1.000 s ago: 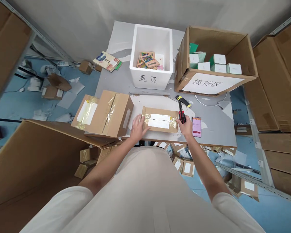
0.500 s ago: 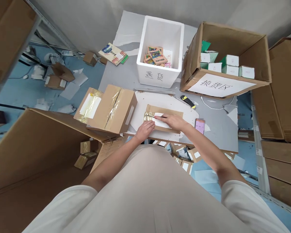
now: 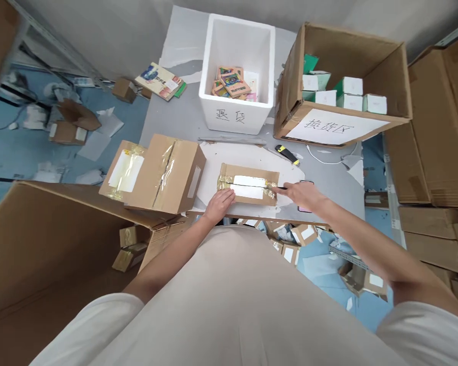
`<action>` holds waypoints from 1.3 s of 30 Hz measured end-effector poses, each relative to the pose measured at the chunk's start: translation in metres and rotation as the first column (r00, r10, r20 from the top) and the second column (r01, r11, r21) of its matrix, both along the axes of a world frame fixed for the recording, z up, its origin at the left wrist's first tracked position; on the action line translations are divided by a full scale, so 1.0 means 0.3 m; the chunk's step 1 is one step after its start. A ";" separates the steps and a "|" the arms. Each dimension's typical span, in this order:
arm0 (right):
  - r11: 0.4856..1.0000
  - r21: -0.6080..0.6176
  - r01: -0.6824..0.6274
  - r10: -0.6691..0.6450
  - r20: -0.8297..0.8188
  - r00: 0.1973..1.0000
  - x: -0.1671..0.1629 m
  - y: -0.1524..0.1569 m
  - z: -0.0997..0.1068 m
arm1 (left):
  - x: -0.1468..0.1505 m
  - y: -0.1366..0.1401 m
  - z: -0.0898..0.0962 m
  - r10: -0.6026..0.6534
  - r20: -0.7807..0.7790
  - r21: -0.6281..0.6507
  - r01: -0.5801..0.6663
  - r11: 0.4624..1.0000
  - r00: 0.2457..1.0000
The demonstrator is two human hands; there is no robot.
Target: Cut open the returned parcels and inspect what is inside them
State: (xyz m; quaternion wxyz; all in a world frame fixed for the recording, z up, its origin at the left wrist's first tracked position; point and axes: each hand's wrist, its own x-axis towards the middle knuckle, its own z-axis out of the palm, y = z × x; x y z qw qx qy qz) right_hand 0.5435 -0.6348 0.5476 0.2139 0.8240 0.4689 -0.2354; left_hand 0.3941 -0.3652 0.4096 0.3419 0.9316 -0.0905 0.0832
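A small flat cardboard box [image 3: 248, 197] lies in front of me on the table, with a white label across its top and clear tape at both ends. One dark slit runs lengthwise through the label and tape. My left hand [image 3: 220, 203] rests its fingers flat on the box's near left corner, holding nothing. At the right end of the box, my right hand [image 3: 301, 194] is closed around a slim dark knife [image 3: 281, 188], its tip by the taped edge; most of its handle is hidden. Partly under that hand lies a phone [image 3: 305, 209].
A yellow-black utility knife [image 3: 287, 154] lies beyond the box. Taped cartons [image 3: 164, 173] stand at left. Behind are a white foam bin [image 3: 234, 117] with booklets and a large carton [image 3: 343, 124] holding green-white boxes. A big open carton [image 3: 80, 203] stands left of the table.
My right hand has drawn the knife rightwards along the box, from the left end of the label to the right end. The slit now spans the label. My left hand stays on the corner.
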 end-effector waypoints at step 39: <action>0.404 0.388 0.828 -0.617 -0.553 0.560 -0.261 -0.179 -0.109 | 0.238 0.019 0.149 -0.006 -0.248 0.339 0.092 0.936 0.969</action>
